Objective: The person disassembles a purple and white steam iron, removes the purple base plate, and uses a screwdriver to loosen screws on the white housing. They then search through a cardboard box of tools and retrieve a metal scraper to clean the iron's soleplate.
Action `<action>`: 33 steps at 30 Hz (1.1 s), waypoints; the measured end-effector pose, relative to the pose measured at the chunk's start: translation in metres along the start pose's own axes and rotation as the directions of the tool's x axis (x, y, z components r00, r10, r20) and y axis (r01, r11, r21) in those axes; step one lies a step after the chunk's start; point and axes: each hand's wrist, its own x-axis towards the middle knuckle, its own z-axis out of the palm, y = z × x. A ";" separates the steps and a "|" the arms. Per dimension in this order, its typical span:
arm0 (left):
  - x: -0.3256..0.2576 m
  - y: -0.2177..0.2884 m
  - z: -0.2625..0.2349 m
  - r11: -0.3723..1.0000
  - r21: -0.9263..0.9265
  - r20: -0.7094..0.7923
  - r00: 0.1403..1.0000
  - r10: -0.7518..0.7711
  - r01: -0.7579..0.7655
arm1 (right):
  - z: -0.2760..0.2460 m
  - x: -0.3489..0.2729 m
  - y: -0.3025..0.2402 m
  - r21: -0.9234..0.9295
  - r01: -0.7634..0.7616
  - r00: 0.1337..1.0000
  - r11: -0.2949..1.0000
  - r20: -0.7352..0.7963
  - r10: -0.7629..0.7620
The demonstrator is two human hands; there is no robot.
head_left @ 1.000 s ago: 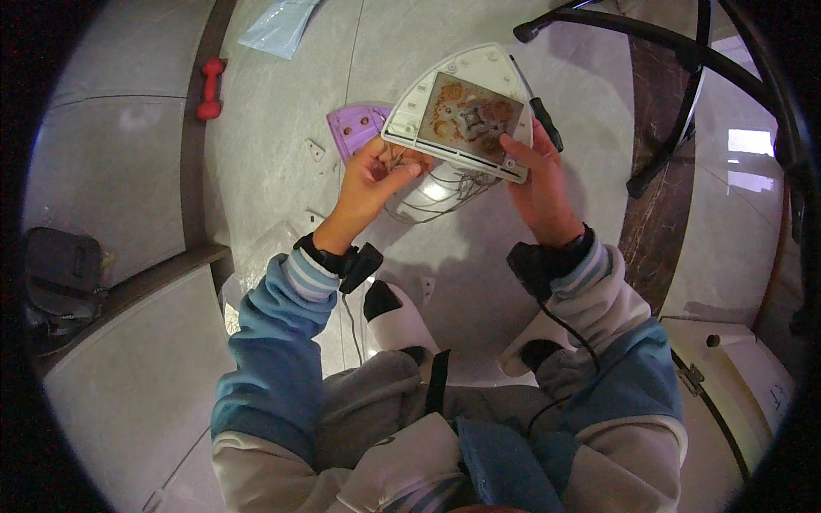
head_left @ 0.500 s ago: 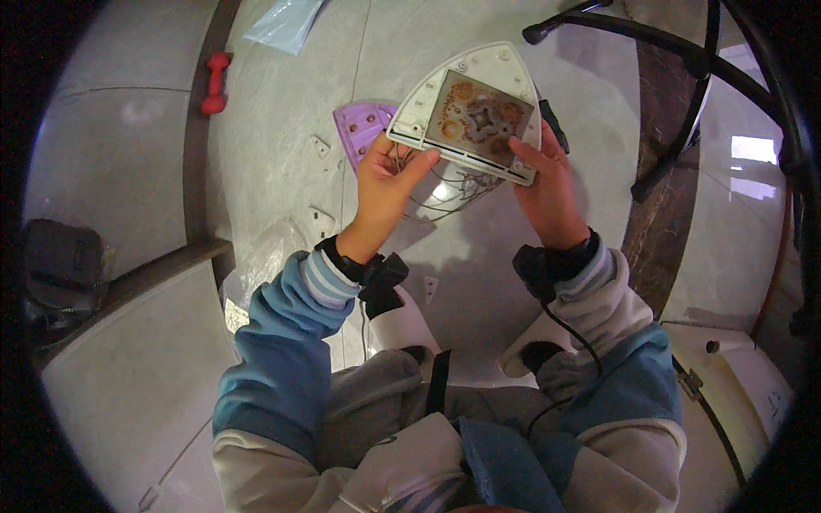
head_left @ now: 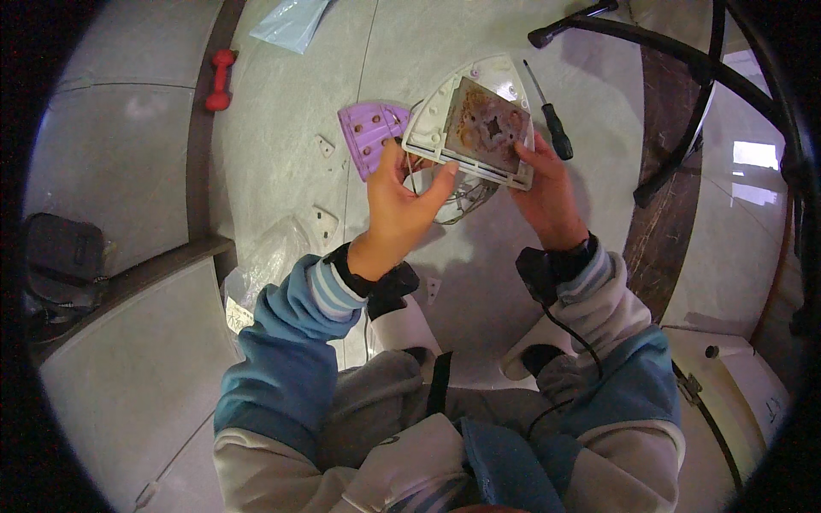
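**Both hands on iron soleplate, held up off the floor**

Left hand [head_left: 398, 201] pinches the white plate's [head_left: 469, 120] near edge, thumb on top; right hand [head_left: 547, 192] clamps its right corner. Scorched inner face is tilted toward the head camera, probably for inspection; wires [head_left: 462, 198] dangle beneath. On the floor [head_left: 282, 120]: purple cover [head_left: 369, 132] just left, screwdriver [head_left: 549, 120] just right, red dumbbell [head_left: 218, 79] well apart toward the far-left edge.

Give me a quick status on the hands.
Left hand and right hand both grip white triangular housing. Loose wires hang beneath. Screwdriver, purple plate on floor nearby.
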 end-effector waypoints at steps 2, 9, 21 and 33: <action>-0.001 0.002 0.002 1.000 0.006 -0.003 1.000 0.030 -0.030 | -0.001 0.000 0.000 0.000 -0.012 1.000 1.000 0.004 0.012; -0.009 0.009 0.000 0.963 0.201 0.037 0.984 0.173 -0.177 | 0.001 0.000 -0.002 0.026 -0.005 0.995 1.000 0.105 0.003; -0.010 0.011 0.001 0.890 0.359 0.047 0.957 0.285 -0.283 | -0.004 0.002 0.003 0.037 -0.087 0.987 0.996 0.142 0.081; -0.010 0.004 0.000 0.856 0.403 0.028 0.939 0.342 -0.324 | -0.007 0.002 0.006 0.097 -0.115 0.985 0.989 0.140 0.101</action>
